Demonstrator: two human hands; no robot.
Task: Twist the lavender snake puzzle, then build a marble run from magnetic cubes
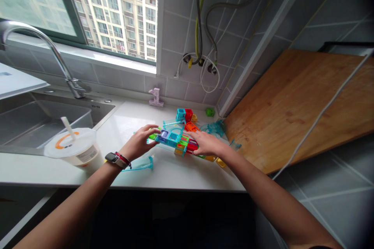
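A cluster of translucent coloured plastic toy blocks (175, 139) lies on the white counter (181, 171). My left hand (139, 142) grips the cluster's left end, fingers curled around a teal piece. My right hand (204, 143) presses on the right end, fingers bent over the red and orange blocks. A watch and a red bracelet sit on my left wrist. A separate teal and red block pair (184, 115) stands just behind the cluster. A loose teal curved track piece (140, 164) lies near my left wrist.
A lidded drink cup with a straw (73, 148) stands at the counter's front left, beside the steel sink (35, 122) and faucet (55, 52). A large wooden cutting board (298, 101) leans on the right wall. More teal pieces (215, 127) lie by it.
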